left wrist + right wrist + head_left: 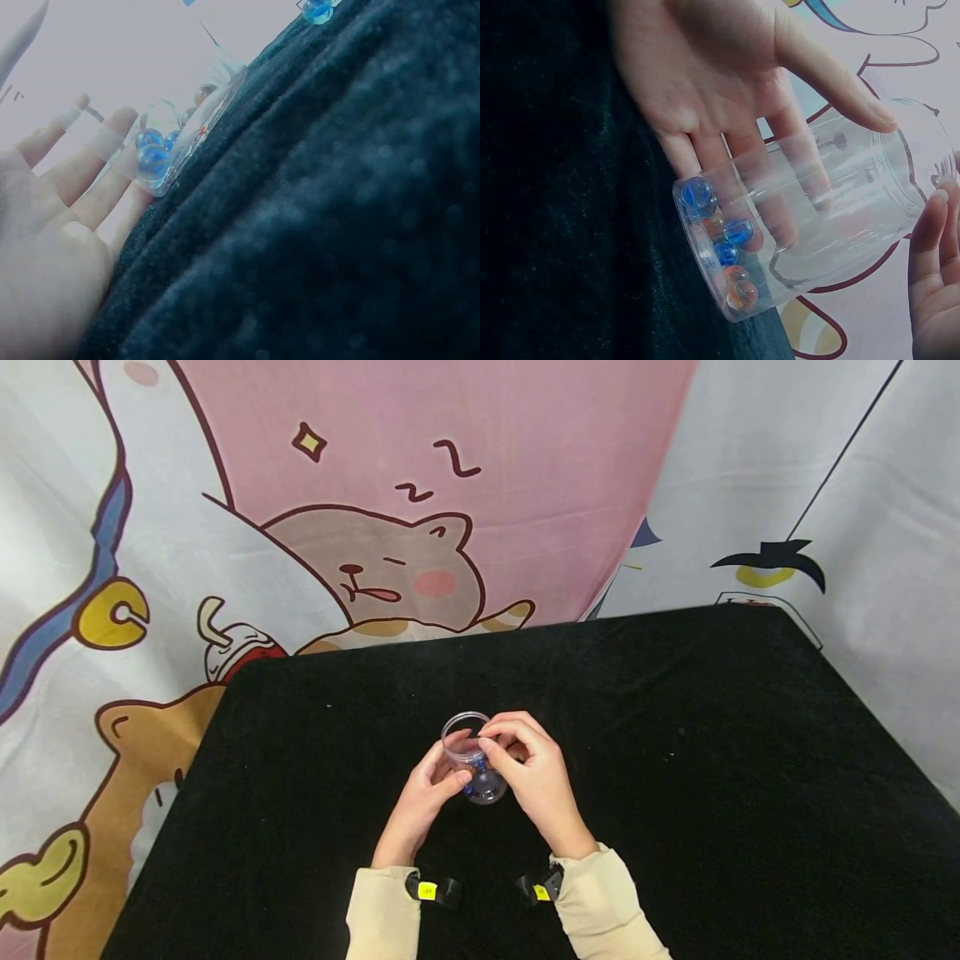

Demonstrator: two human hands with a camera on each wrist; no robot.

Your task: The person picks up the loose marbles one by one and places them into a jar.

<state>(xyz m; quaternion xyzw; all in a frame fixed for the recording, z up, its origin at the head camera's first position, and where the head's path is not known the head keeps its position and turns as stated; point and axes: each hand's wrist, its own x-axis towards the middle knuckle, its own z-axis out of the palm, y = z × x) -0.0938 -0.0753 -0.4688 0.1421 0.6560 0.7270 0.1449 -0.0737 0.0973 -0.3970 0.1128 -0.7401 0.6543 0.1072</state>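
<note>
A clear plastic jar [486, 787] stands upright on the black cloth, with blue and orange marbles in its bottom. My left hand [422, 789] grips the jar's left side, thumb in front and fingers behind. From the right, my right hand [542, 777] holds the jar, thumb and index finger close together at the rim. In the right wrist view, fingers show through the wall of the jar [832, 225], and blue marbles [736, 231] lie beside orange ones [741, 289]. The left wrist view shows blue marbles [154, 159] in the jar and another blue marble [317, 11] apart from it.
A black cloth [337, 843] covers the table under both hands. Behind it hangs a printed cartoon curtain [562, 468], which also runs down the left and right sides. Small pale specks lie on the cloth. A black camera [435, 890] sits on each wrist.
</note>
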